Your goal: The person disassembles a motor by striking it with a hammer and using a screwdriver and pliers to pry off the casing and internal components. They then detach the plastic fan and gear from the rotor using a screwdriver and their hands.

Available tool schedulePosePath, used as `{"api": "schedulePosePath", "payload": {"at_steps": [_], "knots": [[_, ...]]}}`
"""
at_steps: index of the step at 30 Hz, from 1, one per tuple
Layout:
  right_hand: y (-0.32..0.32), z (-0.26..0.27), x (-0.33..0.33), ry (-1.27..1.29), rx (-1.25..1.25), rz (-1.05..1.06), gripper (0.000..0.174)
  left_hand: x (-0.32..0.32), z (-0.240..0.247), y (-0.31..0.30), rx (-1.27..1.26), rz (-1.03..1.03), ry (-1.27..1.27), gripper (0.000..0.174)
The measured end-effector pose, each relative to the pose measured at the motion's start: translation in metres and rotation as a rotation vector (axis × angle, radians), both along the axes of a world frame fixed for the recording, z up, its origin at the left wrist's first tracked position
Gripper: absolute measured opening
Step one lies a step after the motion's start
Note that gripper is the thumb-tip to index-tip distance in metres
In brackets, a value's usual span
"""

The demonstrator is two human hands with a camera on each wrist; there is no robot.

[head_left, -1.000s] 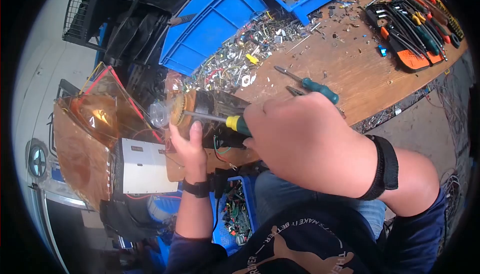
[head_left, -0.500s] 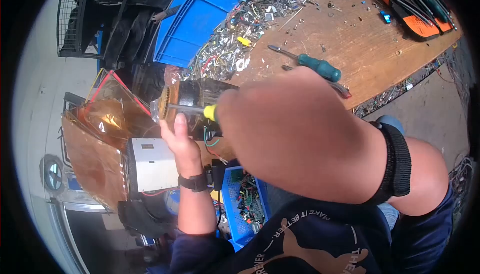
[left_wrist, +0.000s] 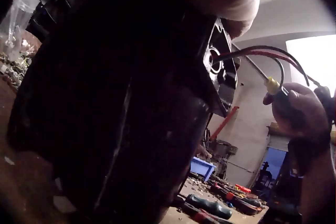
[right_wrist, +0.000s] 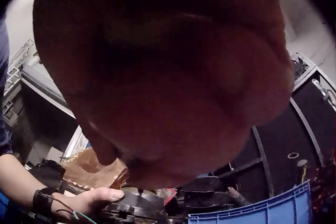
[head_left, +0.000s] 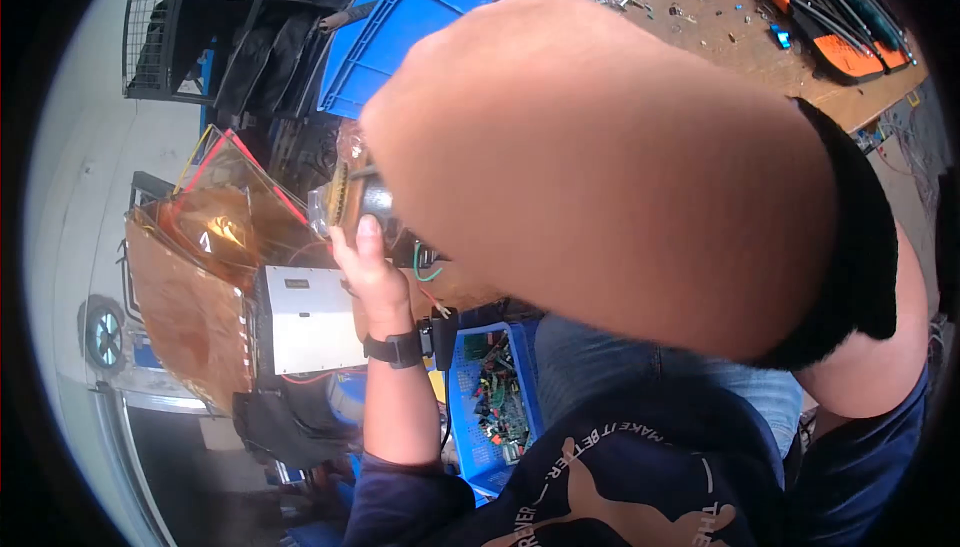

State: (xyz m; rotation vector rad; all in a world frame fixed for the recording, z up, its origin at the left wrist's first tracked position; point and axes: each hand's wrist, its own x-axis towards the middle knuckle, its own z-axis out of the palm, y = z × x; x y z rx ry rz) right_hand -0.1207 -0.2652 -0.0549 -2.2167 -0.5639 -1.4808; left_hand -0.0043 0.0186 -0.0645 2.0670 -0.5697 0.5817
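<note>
Pale wall [head_left: 75, 167] is filling the left side of the room, with an amber plastic sheet [head_left: 185, 307] standing before it and a white-faced box [head_left: 315, 322] sitting next along. Just right of that, by the left end of the wooden bench [head_left: 740, 62] and close to its near edge, the left hand [head_left: 375, 272] is holding a dark round part [head_left: 375, 197] with a toothed ring [head_left: 338, 197]. Its thumb is pressing the side, spread from a finger at the ring; the other fingers are hiding, and I can't tell whether the wood is bearing any weight. Behind, a blue crate [head_left: 400, 37] is tilting, while a blue basket [head_left: 465, 427] of circuit boards is standing below the near edge. Further right, the right hand [head_left: 590, 167] is looming higher than a second ago, fingers curling round a screwdriver [left_wrist: 272, 85]. The shaft is still showing beside the ring, so the screwdriver work there is probably carrying on, only from a steeper angle. Toward the bench's right edge, a tool holder [head_left: 850, 55] is lying.
</note>
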Motion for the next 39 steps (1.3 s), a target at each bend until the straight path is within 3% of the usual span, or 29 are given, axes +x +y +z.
{"api": "schedulePosePath", "payload": {"at_steps": [4, 8, 10, 18, 23, 26, 30, 32, 35, 39], "knots": [[-0.003, 0.003, 0.005, 0.017, -0.012, -0.027, 0.023, -0.003, 0.002, -0.001, 0.081, -0.088, -0.064, 0.059], [-0.007, 0.027, -0.007, 0.269, -0.020, 0.162, 0.020, -0.016, 0.007, -0.010, 0.102, -0.041, -0.053, 0.059], [-0.011, 0.030, -0.010, 0.372, -0.036, 0.188, 0.020, -0.019, 0.010, -0.011, 0.085, -0.065, 0.008, 0.068], [-0.006, 0.028, -0.014, 0.659, 0.054, 0.074, 0.021, -0.014, 0.029, -0.001, 0.043, -0.342, 0.217, 0.092], [-0.011, 0.045, -0.020, 0.634, 0.006, -0.045, 0.028, -0.008, 0.033, 0.001, -0.032, -0.375, 0.296, 0.097], [-0.025, 0.050, -0.024, 0.764, 0.043, -0.172, 0.027, -0.009, 0.025, 0.005, -0.098, -0.386, 0.311, 0.103], [-0.063, -0.005, 0.000, 0.901, 0.006, -0.442, 0.030, -0.004, 0.016, 0.025, -0.191, -0.458, 0.370, 0.106], [-0.080, -0.039, 0.016, 0.947, 0.000, -0.546, 0.030, -0.003, 0.013, 0.031, -0.284, -0.458, 0.395, 0.099], [-0.083, -0.058, 0.023, 0.995, -0.053, -0.614, 0.033, -0.007, 0.010, 0.045, -0.360, -0.429, 0.445, 0.093], [-0.098, -0.085, 0.036, 1.052, -0.125, -0.606, 0.031, -0.018, -0.001, 0.044, -0.195, -0.320, 0.350, 0.095]]}}
